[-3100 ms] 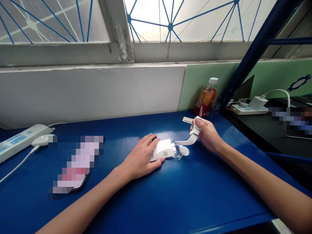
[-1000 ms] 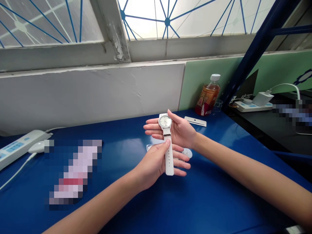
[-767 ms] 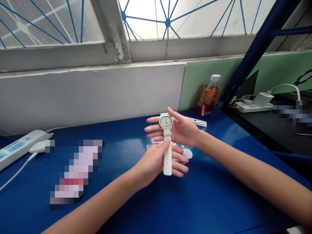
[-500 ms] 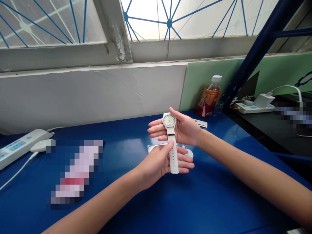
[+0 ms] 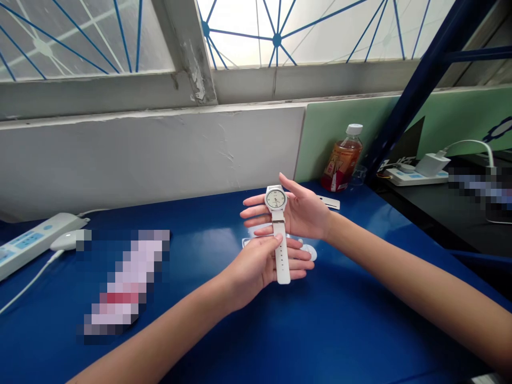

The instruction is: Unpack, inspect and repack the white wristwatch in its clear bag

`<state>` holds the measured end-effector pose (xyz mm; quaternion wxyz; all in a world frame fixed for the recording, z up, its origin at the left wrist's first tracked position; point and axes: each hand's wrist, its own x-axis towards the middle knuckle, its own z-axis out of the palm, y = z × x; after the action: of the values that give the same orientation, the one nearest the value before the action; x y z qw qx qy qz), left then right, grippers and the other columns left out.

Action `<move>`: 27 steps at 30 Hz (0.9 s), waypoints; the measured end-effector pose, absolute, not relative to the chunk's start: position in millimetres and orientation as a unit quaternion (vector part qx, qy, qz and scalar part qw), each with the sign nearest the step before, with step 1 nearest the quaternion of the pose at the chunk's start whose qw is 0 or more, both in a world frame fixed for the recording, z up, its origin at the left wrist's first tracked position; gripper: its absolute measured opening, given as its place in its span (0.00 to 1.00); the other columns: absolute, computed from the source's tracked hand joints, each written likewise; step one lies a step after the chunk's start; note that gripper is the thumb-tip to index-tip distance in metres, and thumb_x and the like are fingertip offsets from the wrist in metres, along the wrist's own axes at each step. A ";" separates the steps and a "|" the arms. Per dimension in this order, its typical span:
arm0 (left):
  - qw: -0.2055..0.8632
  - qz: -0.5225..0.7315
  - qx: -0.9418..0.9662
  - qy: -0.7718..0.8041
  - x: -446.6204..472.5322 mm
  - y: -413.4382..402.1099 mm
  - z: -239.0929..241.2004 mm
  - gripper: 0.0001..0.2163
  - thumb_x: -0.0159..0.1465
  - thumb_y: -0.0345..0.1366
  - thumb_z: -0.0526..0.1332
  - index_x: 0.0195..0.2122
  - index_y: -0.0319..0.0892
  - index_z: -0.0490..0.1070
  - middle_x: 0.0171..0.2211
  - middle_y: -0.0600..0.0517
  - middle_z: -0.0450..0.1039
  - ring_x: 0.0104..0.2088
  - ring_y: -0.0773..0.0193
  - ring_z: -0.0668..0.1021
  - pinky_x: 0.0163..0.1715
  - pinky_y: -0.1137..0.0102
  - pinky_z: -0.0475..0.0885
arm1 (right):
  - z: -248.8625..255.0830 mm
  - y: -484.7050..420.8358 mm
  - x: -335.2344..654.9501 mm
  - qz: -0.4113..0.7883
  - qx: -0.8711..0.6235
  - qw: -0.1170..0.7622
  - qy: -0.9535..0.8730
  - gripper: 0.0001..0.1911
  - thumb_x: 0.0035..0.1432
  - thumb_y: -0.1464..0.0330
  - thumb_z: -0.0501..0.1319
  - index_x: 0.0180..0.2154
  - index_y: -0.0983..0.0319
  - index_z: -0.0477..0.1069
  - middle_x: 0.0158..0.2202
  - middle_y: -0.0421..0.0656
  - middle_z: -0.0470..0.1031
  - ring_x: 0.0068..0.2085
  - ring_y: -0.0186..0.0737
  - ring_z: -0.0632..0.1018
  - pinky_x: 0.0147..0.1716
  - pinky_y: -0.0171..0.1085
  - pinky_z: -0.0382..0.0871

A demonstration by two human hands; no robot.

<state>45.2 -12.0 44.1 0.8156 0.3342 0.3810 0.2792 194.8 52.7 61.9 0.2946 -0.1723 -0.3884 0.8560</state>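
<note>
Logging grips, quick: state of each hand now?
Left hand: holding the white round-faced wristwatch, thumb pinning its perforated strap.
Right hand: open, fingers extended behind the wristwatch.

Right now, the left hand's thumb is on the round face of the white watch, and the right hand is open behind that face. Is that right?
Not quite: the left hand has its thumb on the strap of the white watch, not on the round face. The right hand is indeed open behind that face. The head view shows it.
</note>
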 end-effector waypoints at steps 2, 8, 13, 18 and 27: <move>0.822 0.277 0.325 0.377 45.0 -12.1 44.7 0.17 0.75 0.35 0.47 0.42 0.29 0.73 0.40 0.33 0.80 0.39 0.51 0.84 0.43 0.59 0.77 | 61.6 52.9 195.0 0.856 -0.175 0.293 -0.389 0.41 0.70 0.51 0.31 0.50 0.73 0.72 0.48 0.58 0.79 0.48 0.50 0.80 0.51 0.49 0.71; 0.833 0.280 0.300 0.369 46.3 -14.9 44.3 0.19 0.75 0.36 0.45 0.42 0.28 0.72 0.40 0.33 0.80 0.39 0.50 0.84 0.42 0.59 0.77 | 60.4 53.1 196.2 0.857 -0.171 0.288 -0.391 0.42 0.69 0.49 0.32 0.50 0.72 0.73 0.48 0.58 0.79 0.48 0.52 0.80 0.50 0.49 0.71; 0.828 0.278 0.310 0.375 47.4 -14.4 40.6 0.18 0.75 0.37 0.47 0.47 0.28 0.71 0.44 0.32 0.79 0.41 0.51 0.84 0.45 0.59 0.76 | 61.5 54.3 197.6 0.855 -0.170 0.285 -0.399 0.42 0.69 0.49 0.32 0.50 0.73 0.73 0.48 0.58 0.79 0.47 0.51 0.80 0.50 0.49 0.72; 0.825 0.294 0.316 0.365 48.1 -13.6 36.4 0.17 0.75 0.37 0.49 0.50 0.27 0.70 0.48 0.30 0.77 0.47 0.48 0.81 0.51 0.56 0.73 | 63.2 53.5 197.6 0.851 -0.169 0.291 -0.402 0.43 0.69 0.49 0.31 0.50 0.72 0.73 0.48 0.57 0.79 0.48 0.51 0.80 0.50 0.48 0.72; 0.823 0.305 0.313 0.362 49.5 -13.8 39.3 0.18 0.75 0.37 0.46 0.43 0.31 0.72 0.37 0.38 0.79 0.35 0.56 0.83 0.40 0.63 0.75 | 62.4 54.1 198.5 0.859 -0.150 0.311 -0.379 0.35 0.69 0.59 0.32 0.54 0.72 0.69 0.49 0.57 0.79 0.48 0.52 0.80 0.50 0.52 0.71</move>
<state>49.5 -13.8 39.3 0.8234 0.3126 0.3622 0.3052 198.5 54.1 62.4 0.3108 -0.1501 -0.3790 0.8586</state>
